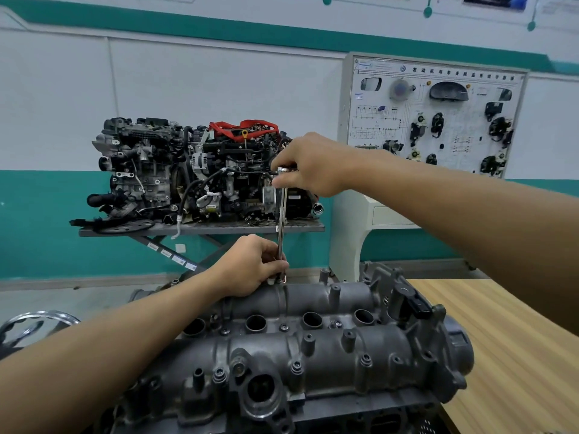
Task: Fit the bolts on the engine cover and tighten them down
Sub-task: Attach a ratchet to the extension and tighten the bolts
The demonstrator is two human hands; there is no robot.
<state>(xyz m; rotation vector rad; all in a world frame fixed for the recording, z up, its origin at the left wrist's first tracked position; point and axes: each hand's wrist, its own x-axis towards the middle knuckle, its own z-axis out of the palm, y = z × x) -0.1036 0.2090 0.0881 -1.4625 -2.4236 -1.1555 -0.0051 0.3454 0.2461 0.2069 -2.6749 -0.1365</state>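
Long-shafted wrench [282, 220]: upright at the engine cover's [313, 349] far edge, its bolt hidden under my fingers. My left hand [250, 267] pinches the shaft just above the cover. My right hand [310, 167] curls round its top, well above the cover.

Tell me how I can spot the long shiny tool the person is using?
Find the big grey engine cover at the bottom of the picture. At its far edge the left hand pinches the bottom of a thin tool standing upright, and the right hand grips its top. It is the only slim, shiny rod there.
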